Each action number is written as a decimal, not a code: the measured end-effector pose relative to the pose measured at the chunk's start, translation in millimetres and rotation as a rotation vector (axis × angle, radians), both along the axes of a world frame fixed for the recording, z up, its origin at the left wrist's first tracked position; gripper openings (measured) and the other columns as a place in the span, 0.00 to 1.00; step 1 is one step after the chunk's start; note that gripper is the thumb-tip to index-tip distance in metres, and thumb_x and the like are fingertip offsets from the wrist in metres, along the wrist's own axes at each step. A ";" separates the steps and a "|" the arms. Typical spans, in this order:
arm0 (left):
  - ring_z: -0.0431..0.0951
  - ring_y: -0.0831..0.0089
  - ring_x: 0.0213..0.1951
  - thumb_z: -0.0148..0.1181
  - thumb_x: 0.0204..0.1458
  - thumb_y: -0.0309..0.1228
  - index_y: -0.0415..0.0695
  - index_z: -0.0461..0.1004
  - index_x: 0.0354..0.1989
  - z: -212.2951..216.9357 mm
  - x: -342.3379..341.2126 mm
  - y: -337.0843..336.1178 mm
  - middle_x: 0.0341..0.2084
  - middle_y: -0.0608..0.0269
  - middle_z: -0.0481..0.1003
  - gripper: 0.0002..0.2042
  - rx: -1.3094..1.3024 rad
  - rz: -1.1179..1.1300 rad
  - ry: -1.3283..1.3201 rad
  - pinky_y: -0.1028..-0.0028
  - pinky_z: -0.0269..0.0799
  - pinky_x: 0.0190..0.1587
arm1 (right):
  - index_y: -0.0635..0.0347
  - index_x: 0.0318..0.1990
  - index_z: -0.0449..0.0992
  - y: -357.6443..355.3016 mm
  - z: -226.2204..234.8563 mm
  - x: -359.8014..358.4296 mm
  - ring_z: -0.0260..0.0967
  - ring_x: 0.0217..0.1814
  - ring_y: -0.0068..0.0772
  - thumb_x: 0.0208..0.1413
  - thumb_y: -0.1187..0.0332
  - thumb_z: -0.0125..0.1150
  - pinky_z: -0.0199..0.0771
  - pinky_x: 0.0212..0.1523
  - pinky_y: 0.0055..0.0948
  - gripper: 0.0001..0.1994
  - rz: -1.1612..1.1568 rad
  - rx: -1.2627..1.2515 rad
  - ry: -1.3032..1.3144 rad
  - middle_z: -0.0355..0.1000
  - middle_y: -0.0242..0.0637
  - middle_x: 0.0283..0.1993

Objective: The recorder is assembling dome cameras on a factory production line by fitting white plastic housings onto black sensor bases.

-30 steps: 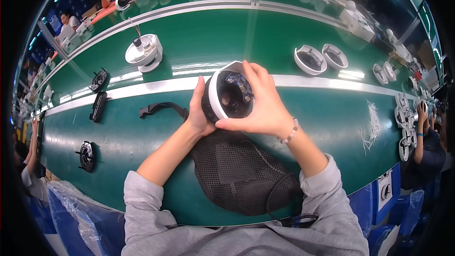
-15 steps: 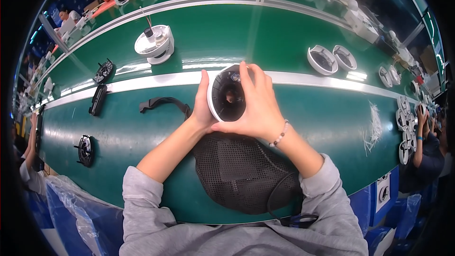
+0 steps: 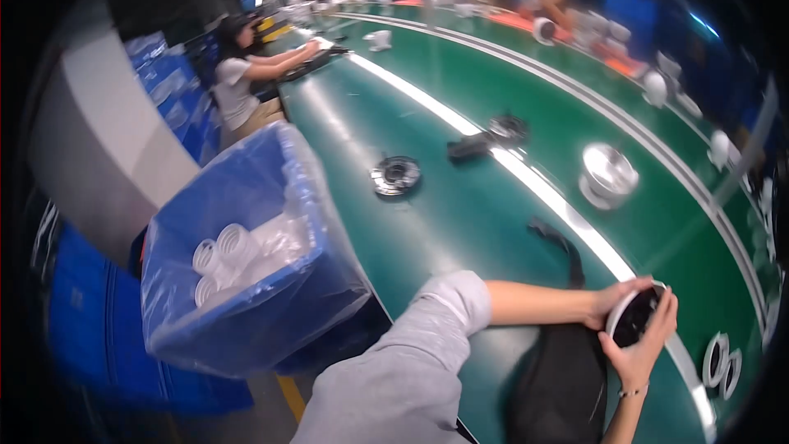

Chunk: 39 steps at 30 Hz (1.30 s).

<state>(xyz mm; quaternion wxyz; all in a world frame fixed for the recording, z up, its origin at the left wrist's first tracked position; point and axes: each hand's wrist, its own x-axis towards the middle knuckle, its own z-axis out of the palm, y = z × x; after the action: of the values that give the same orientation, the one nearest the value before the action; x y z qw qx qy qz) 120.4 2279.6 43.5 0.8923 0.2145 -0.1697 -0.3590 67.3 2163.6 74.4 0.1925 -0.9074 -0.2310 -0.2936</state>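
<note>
**Dome housing held in both hands, lower right of frame**

Round white dome housing (image 3: 637, 316) with dark interior, at lower right of frame, held just above the green bench (image 3: 460, 222). Left hand (image 3: 610, 300) wrapped on its upper-left rim, fingers curled over the top edge. Right hand (image 3: 643, 353) cupping it from below and right, fingers pressed along the right rim. Both grips closed on the housing; open face tilted toward the camera. Thin bracelet (image 3: 631, 393) on the right wrist. Grey sleeve (image 3: 411, 362) on the left arm, entering from bottom centre.

Black mesh pad (image 3: 559, 386) on the bench just below the housing, under the forearms. Black strap (image 3: 563, 247) lying on the bench above the left forearm, near but apart from the hands.

Farther up the bench, centre of frame: dark round ring part (image 3: 395, 175); black bracket-like part (image 3: 477, 145) touching the pale stripe along the bench. Centre right: white dome unit (image 3: 606, 174) standing on the belt, well apart from the hands. Two white rings (image 3: 722, 358) at lower right edge, beside the right hand.

Left of frame: blue bin lined with clear plastic (image 3: 246, 271), white ribbed cylindrical parts (image 3: 223, 251) inside. Upper left: seated person in a white shirt (image 3: 234, 82), hands on the bench. Other people at top, blurred.
</note>
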 end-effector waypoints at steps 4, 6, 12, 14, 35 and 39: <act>0.73 0.73 0.28 0.49 0.43 0.45 0.44 0.70 0.35 -0.3 0.6 18.4 0.29 0.62 0.73 0.18 -0.068 0.005 0.002 0.74 0.71 0.30 | 0.66 0.58 0.46 26.6 -3.6 4.8 0.45 0.57 0.53 0.20 0.51 0.64 0.47 0.55 0.42 0.53 0.023 0.050 -0.117 0.46 0.53 0.57; 0.73 0.73 0.27 0.50 0.43 0.45 0.44 0.69 0.35 -1.9 -1.2 16.5 0.29 0.62 0.73 0.17 -0.080 0.045 0.022 0.75 0.71 0.29 | 0.66 0.58 0.46 24.3 -11.2 10.1 0.45 0.58 0.53 0.21 0.50 0.62 0.47 0.55 0.42 0.52 0.024 0.092 -0.161 0.46 0.53 0.57; 0.72 0.73 0.29 0.52 0.42 0.43 0.44 0.68 0.37 4.0 -5.2 11.3 0.30 0.61 0.72 0.18 -0.068 0.106 0.034 0.74 0.71 0.32 | 0.65 0.58 0.48 18.0 -3.1 15.8 0.45 0.59 0.52 0.23 0.46 0.61 0.49 0.54 0.42 0.51 0.109 0.128 -0.169 0.46 0.53 0.58; 0.72 0.73 0.31 0.52 0.42 0.43 0.43 0.68 0.37 5.7 -6.7 9.7 0.31 0.61 0.72 0.18 -0.077 0.086 0.038 0.74 0.71 0.34 | 0.65 0.57 0.48 12.1 -0.4 17.2 0.45 0.59 0.52 0.24 0.43 0.60 0.49 0.54 0.42 0.52 0.141 0.142 -0.191 0.47 0.52 0.58; 0.73 0.67 0.25 0.52 0.39 0.32 0.35 0.68 0.35 35.7 -12.1 37.0 0.22 0.53 0.72 0.15 0.875 0.947 -1.149 0.72 0.67 0.30 | 0.58 0.12 0.51 -15.6 -21.8 59.5 0.40 0.18 0.18 0.55 0.45 0.30 0.42 0.17 0.26 0.28 -0.146 1.063 0.232 0.46 0.23 0.12; 0.73 0.68 0.23 0.49 0.40 0.32 0.34 0.67 0.36 35.7 -15.1 21.9 0.21 0.54 0.72 0.15 0.828 0.887 -1.199 0.76 0.67 0.29 | 0.63 0.12 0.52 -33.2 -15.3 55.9 0.43 0.19 0.18 0.53 0.41 0.33 0.47 0.18 0.24 0.32 -0.087 1.084 0.157 0.48 0.26 0.13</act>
<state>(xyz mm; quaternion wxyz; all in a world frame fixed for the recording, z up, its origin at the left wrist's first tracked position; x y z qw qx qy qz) 105.3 2301.5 79.2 0.5593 0.7240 -0.3686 0.1648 123.1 2130.4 59.1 0.6367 -0.7061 0.0062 -0.3099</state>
